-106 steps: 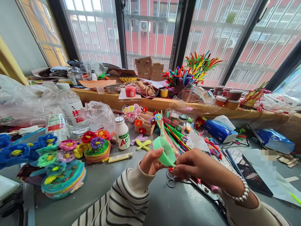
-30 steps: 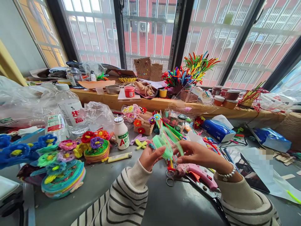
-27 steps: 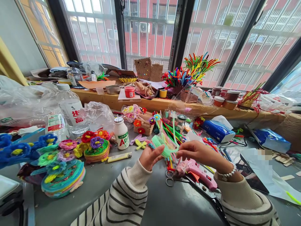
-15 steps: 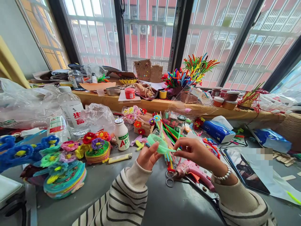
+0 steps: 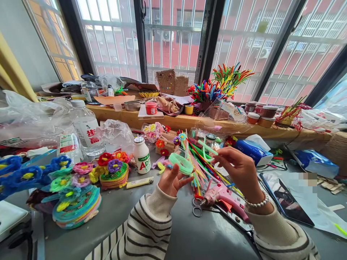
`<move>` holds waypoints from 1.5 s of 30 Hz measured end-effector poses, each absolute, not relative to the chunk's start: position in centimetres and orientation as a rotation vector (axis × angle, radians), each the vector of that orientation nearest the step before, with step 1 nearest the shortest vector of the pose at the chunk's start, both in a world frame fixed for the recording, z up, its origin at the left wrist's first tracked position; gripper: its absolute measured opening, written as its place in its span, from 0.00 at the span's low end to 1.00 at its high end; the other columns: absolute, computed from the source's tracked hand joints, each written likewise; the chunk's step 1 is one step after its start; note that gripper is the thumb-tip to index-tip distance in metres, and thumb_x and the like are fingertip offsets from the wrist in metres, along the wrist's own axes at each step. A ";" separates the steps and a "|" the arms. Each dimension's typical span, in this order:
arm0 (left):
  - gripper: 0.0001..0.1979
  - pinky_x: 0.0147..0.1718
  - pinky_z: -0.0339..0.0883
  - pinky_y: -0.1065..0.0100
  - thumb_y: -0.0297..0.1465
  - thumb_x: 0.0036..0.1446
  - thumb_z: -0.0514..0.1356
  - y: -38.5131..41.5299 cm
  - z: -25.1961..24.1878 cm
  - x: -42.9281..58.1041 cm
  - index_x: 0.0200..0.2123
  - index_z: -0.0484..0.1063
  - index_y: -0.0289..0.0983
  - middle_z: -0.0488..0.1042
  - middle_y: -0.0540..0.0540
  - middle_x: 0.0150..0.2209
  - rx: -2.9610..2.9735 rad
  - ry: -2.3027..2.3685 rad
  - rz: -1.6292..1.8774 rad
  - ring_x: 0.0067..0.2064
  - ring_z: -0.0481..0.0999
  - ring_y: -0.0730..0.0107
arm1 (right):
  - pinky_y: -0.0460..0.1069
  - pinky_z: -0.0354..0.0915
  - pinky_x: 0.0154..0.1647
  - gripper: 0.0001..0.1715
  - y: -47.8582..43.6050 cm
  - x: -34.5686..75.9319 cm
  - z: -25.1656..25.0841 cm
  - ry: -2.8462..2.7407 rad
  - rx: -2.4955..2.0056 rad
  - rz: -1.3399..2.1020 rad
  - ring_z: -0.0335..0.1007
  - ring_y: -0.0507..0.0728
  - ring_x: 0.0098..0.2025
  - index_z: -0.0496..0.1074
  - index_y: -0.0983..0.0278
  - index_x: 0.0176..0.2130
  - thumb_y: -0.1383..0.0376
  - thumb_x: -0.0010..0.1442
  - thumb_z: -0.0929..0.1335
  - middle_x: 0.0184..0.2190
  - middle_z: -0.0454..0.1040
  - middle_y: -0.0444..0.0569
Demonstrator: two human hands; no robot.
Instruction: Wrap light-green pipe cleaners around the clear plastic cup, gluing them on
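My left hand (image 5: 169, 180) holds up a light green oval ring (image 5: 181, 163), its thumb at the near edge and the other fingers partly spread beneath. The ring looks coiled, with a paler middle. Higher and to the right, my right hand (image 5: 238, 168) pinches a bent light green pipe cleaner (image 5: 207, 148) between thumb and fingertips. A gap shows between this pipe cleaner and the ring. Behind both hands lies a bundle of coloured pipe cleaners (image 5: 199, 164). Below my right hand are a pink glue gun (image 5: 227, 198) and scissors (image 5: 197, 207).
To the left stand a small white bottle (image 5: 142, 159), a lighter (image 5: 140, 182) and coiled bases topped with fuzzy flowers (image 5: 77, 213). A large clear bottle (image 5: 86, 131) is behind them. At right lie a phone (image 5: 286, 200) and a blue tissue pack (image 5: 253, 151).
My right hand has moved up and right, drawing the green pipe cleaner away from the ring. My left hand stays nearly in place, with its fingers slightly more spread.
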State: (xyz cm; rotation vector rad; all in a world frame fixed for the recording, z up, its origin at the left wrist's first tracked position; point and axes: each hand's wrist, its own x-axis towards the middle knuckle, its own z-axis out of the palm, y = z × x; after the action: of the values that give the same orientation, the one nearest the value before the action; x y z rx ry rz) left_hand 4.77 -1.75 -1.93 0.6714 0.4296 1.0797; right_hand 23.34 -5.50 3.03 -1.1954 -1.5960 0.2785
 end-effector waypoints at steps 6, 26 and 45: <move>0.33 0.31 0.73 0.66 0.42 0.38 0.65 -1.1 -1.8 4.7 0.48 0.60 0.40 0.73 0.46 0.40 0.510 0.418 1.091 0.39 0.76 0.57 | 0.48 0.67 0.32 0.09 -5.9 23.5 3.5 -1.409 -1.106 0.287 0.70 0.53 0.31 0.68 0.63 0.33 0.60 0.56 0.63 0.30 0.73 0.48; 0.19 0.42 0.69 0.67 0.37 0.45 0.61 -0.4 -0.5 1.4 0.40 0.68 0.34 0.75 0.42 0.41 0.565 0.236 1.253 0.47 0.70 0.56 | 0.52 0.61 0.50 0.20 -3.7 21.1 -1.0 -2.310 -1.243 0.226 0.62 0.57 0.51 0.62 0.65 0.49 0.69 0.56 0.62 0.51 0.65 0.53; 0.19 0.43 0.67 0.65 0.39 0.47 0.59 -0.6 -0.5 1.6 0.39 0.69 0.33 0.76 0.42 0.39 0.584 0.155 1.112 0.46 0.72 0.56 | 0.54 0.61 0.40 0.22 -9.5 26.9 -1.3 -1.930 -2.053 0.343 0.67 0.61 0.40 0.69 0.68 0.37 0.53 0.51 0.64 0.36 0.72 0.55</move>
State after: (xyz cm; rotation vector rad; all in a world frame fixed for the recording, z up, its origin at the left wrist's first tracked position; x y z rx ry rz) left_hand 1.58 -0.55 -0.47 0.5835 0.1552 1.1118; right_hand 26.87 -9.47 -1.32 -2.0528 -1.9305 0.3431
